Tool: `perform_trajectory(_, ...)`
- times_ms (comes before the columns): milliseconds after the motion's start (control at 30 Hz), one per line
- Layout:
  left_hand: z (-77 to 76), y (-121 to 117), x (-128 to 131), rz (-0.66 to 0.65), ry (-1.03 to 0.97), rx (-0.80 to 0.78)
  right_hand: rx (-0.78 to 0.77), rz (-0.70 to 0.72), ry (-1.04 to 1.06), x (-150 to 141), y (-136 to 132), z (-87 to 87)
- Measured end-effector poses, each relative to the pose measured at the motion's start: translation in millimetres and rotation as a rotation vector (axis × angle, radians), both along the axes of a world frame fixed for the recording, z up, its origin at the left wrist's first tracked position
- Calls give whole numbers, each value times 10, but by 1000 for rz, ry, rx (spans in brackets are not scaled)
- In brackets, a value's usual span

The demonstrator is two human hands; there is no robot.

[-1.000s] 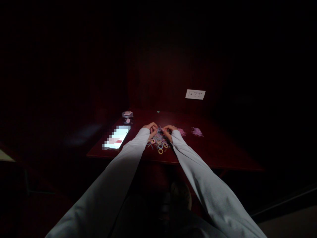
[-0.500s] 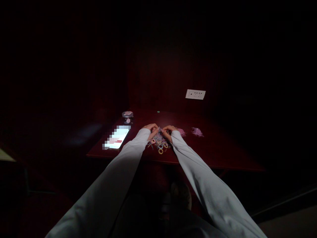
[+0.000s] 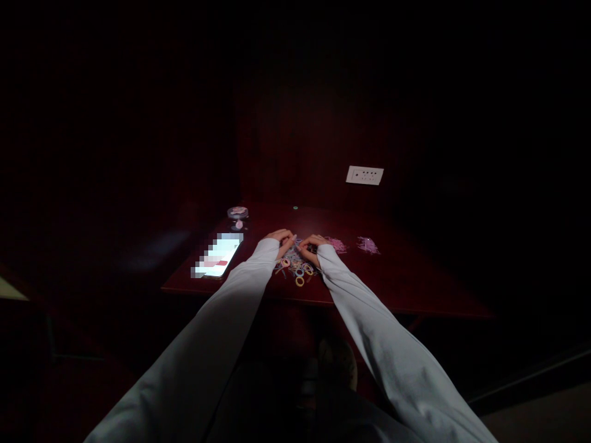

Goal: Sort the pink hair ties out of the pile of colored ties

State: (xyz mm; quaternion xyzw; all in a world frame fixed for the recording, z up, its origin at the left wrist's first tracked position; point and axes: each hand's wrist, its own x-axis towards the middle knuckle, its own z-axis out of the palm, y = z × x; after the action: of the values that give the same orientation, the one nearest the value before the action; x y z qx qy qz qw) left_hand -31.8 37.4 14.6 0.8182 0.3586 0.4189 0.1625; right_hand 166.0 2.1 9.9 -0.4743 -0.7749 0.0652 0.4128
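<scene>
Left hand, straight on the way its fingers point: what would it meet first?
Probably the right hand, just across the colourful pile; depth is unclear, so it might brush the pile first.

Left hand (image 3: 281, 237) and right hand (image 3: 314, 244) were at the mixed pile (image 3: 299, 271), fingers curled, tips near each other (anything pinched was too small to tell). Yellow, blue and pink rings showed at the pile's near side. Pink heap (image 3: 338, 245) was just beside the right hand, purple heap (image 3: 368, 246) farther right. Phone (image 3: 220, 257) lay lit at left on the table (image 3: 415, 286), jar (image 3: 237, 219) behind it. Socket (image 3: 364, 175) was on the wall.
</scene>
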Motion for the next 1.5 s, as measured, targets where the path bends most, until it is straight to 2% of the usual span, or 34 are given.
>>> perform_trajectory(500,-19,-16,5,6,-52,-81,-6,11,11,-8,-6,-4)
perform_trajectory(800,-80,144,-26,-78,85,12,17,1,34,17,10,-21)
perform_trajectory(1133,-86,165,-25,-135,-21,16,20,-43,90,9,145,-147)
perform_trajectory(1267,-113,185,-27,-168,-30,39,15,-5,80,16,149,-160)
perform_trajectory(1500,-142,201,-17,-153,-29,46,21,37,122,-3,131,-163)
